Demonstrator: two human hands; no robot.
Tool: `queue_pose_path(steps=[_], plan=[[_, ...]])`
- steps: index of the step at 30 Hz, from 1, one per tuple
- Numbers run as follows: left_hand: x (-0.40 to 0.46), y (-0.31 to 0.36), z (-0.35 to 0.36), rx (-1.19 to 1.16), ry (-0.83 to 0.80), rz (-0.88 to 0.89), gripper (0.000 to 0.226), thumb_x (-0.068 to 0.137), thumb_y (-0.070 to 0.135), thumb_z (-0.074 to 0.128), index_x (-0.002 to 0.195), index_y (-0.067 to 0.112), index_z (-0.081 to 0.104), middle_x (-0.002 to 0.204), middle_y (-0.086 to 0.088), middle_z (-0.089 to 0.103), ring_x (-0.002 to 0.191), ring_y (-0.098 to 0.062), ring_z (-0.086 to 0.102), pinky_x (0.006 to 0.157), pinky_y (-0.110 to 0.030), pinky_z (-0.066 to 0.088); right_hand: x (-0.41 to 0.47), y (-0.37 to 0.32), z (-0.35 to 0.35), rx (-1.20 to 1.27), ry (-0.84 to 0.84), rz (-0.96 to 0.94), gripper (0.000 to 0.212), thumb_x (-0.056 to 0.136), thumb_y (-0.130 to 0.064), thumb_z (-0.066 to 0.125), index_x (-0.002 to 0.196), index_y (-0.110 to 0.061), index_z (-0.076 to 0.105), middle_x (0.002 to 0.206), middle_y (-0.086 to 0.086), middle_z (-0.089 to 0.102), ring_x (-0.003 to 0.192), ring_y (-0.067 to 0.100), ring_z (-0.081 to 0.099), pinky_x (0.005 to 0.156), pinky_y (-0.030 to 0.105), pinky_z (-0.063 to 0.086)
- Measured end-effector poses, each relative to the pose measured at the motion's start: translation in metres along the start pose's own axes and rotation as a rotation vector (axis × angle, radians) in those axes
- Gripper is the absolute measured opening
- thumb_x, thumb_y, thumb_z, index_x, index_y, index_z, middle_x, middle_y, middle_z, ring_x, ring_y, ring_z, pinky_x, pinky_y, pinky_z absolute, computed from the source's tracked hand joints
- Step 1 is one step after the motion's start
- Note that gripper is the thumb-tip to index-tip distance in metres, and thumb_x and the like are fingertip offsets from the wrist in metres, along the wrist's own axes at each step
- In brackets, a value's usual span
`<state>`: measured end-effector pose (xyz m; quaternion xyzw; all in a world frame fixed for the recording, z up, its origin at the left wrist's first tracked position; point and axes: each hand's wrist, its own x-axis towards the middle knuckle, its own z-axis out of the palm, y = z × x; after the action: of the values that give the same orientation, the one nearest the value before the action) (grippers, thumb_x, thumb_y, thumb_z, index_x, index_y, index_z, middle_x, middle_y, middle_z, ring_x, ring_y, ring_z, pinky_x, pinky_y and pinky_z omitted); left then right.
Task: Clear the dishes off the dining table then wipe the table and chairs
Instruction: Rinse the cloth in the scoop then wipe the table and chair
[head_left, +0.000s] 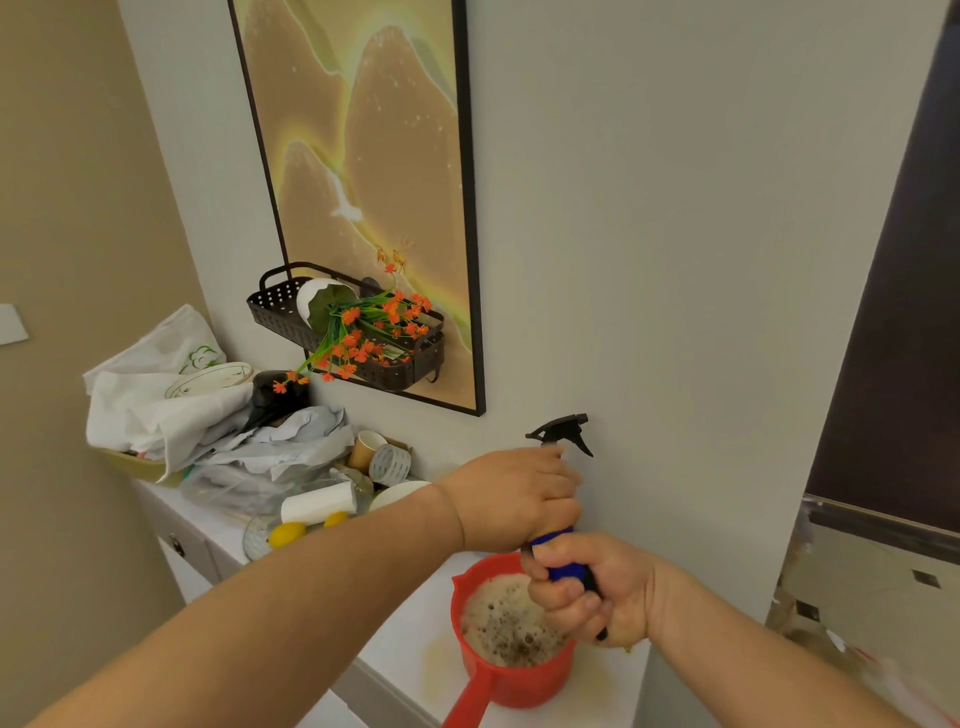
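seemingly prepping for wiping: left hand (511, 496) curls around the spray bottle (558, 558) neck, right hand (589, 590) grips its blue body, red jug (511, 680) at six o'clock; next, probably twisting the trigger head (561, 432).

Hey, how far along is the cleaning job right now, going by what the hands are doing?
Done: cannot tell; the dining table is out of view, though a bowl sits on the cluttered counter. In hand: the left hand grips the neck of the spray bottle under its black trigger head while the right hand holds its blue body, above a red jug of foamy liquid. Left: wiping table and chairs.
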<state>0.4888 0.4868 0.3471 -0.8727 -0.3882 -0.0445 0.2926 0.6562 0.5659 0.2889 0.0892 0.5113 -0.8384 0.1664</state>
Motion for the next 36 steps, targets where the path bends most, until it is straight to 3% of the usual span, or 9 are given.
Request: queue_pose_path(steps=[2, 3, 9, 13, 18, 20, 24, 30, 36], plan=[[-0.001, 0.001, 0.004, -0.052, -0.209, -0.092, 0.016, 0.087, 0.011, 0.07, 0.101, 0.011, 0.063, 0.089, -0.005, 0.065, 0.075, -0.03, 0.063, 0.058, -0.039, 0.054, -0.002, -0.004, 0.001, -0.1, 0.178, 0.049, 0.029, 0.077, -0.034, 0.08, 0.071, -0.022, 0.055, 0.059, -0.005, 0.04, 0.045, 0.004, 0.029, 0.036, 0.014, 0.016], [-0.001, 0.002, 0.006, -0.059, -0.325, -0.152, 0.024, 0.088, 0.015, 0.07, 0.11, 0.013, 0.06, 0.092, -0.004, 0.065, 0.073, -0.028, 0.062, 0.054, -0.037, 0.051, -0.002, -0.006, 0.003, -0.165, 0.274, 0.08, 0.03, 0.076, -0.033, 0.079, 0.067, -0.023, 0.052, 0.06, -0.005, 0.039, 0.045, 0.005, 0.028, 0.037, 0.015, 0.015], [0.009, 0.016, 0.014, -0.082, -0.641, -0.402, 0.019, 0.096, 0.018, 0.057, 0.113, 0.011, 0.054, 0.082, -0.005, 0.055, 0.07, -0.023, 0.054, 0.056, -0.036, 0.042, 0.006, -0.017, 0.009, -0.634, 0.693, 0.216, 0.024, 0.068, -0.026, 0.069, 0.067, -0.022, 0.046, 0.059, -0.002, 0.04, 0.049, 0.013, 0.025, 0.046, 0.026, 0.015], [0.01, 0.023, 0.025, -0.157, -0.75, -0.548, 0.013, 0.092, 0.018, 0.058, 0.101, 0.011, 0.066, 0.08, -0.006, 0.062, 0.072, -0.023, 0.06, 0.066, -0.036, 0.054, 0.02, -0.017, 0.009, -1.136, 0.841, 0.238, 0.021, 0.076, -0.021, 0.061, 0.061, -0.017, 0.048, 0.057, 0.0, 0.047, 0.05, 0.016, 0.042, 0.048, 0.026, 0.03], [0.002, 0.031, 0.042, -0.287, -0.826, -0.674, 0.016, 0.095, 0.022, 0.061, 0.1, 0.01, 0.071, 0.086, -0.009, 0.066, 0.083, -0.028, 0.066, 0.083, -0.041, 0.058, 0.036, -0.003, 0.007, -1.533, 0.919, 0.252, 0.013, 0.088, -0.024, 0.053, 0.079, -0.021, 0.062, 0.074, -0.002, 0.059, 0.07, 0.019, 0.06, 0.068, 0.034, 0.054], [-0.003, 0.031, 0.048, -0.36, -0.828, -0.718, 0.019, 0.096, 0.025, 0.061, 0.103, 0.01, 0.071, 0.091, -0.01, 0.068, 0.088, -0.029, 0.066, 0.086, -0.042, 0.057, 0.039, 0.001, 0.005, -1.63, 0.947, 0.23, 0.013, 0.091, -0.021, 0.052, 0.088, -0.02, 0.065, 0.081, -0.001, 0.06, 0.079, 0.022, 0.065, 0.076, 0.038, 0.058], [-0.012, 0.029, 0.051, -0.48, -0.723, -0.799, 0.016, 0.095, 0.027, 0.06, 0.094, 0.013, 0.068, 0.081, -0.003, 0.062, 0.08, -0.023, 0.061, 0.076, -0.035, 0.051, 0.042, 0.0, 0.009, -1.82, 0.987, 0.15, 0.019, 0.094, -0.014, 0.052, 0.112, -0.017, 0.057, 0.101, 0.006, 0.067, 0.091, 0.028, 0.067, 0.067, 0.037, 0.045], [-0.015, 0.023, 0.046, -0.629, -0.556, -1.008, 0.02, 0.088, 0.02, 0.061, 0.068, 0.022, 0.056, 0.068, 0.0, 0.058, 0.062, -0.014, 0.055, 0.058, -0.026, 0.042, 0.039, -0.013, 0.009, -2.054, 0.983, 0.002, 0.022, 0.094, -0.01, 0.054, 0.115, -0.011, 0.048, 0.096, 0.011, 0.067, 0.076, 0.031, 0.063, 0.06, 0.039, 0.045], [-0.016, 0.022, 0.035, -0.909, -0.423, -1.211, 0.007, 0.079, 0.013, 0.066, 0.073, 0.013, 0.062, 0.071, -0.005, 0.059, 0.062, -0.017, 0.053, 0.056, -0.031, 0.043, 0.039, -0.029, 0.013, -2.236, 0.958, -0.101, 0.023, 0.095, -0.01, 0.053, 0.114, -0.011, 0.041, 0.091, 0.008, 0.065, 0.066, 0.029, 0.052, 0.055, 0.037, 0.037]])
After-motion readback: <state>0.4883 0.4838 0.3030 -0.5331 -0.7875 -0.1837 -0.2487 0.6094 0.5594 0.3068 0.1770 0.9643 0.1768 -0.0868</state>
